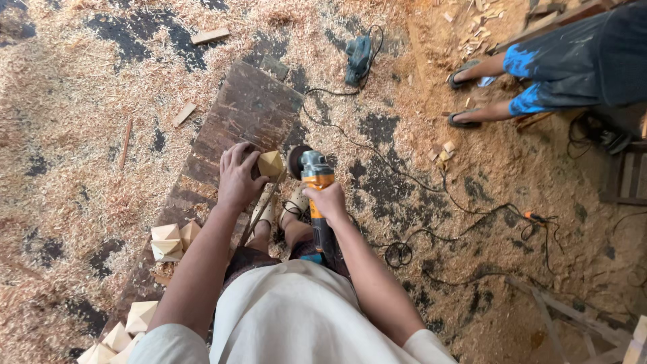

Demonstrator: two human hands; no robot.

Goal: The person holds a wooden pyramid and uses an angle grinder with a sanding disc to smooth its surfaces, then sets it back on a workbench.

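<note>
Left hand (237, 176) is pressed down on a small faceted wood block (271, 164), fingers wrapped over its left side, pinning it to a dark worn board (246, 111) that lies on the floor. Right hand (328, 200) is closed around the body of an orange angle grinder (315, 180), with the disc end sitting just right of the block, close to touching it, though I can't tell if it actually makes contact. The person's sandalled feet show just below the block, right by the board edge. More of the same pale faceted blocks (168, 241) sit in a little cluster further down the board, and another bunch is at the bottom left corner. Sawdust and shavings cover pretty much the whole floor. A black cord (431, 185) snakes off to the right across it. A blue power tool (357, 57) lies up top beyond the board, and another person's legs (495, 91) in flip-flops are at the upper right.
</note>
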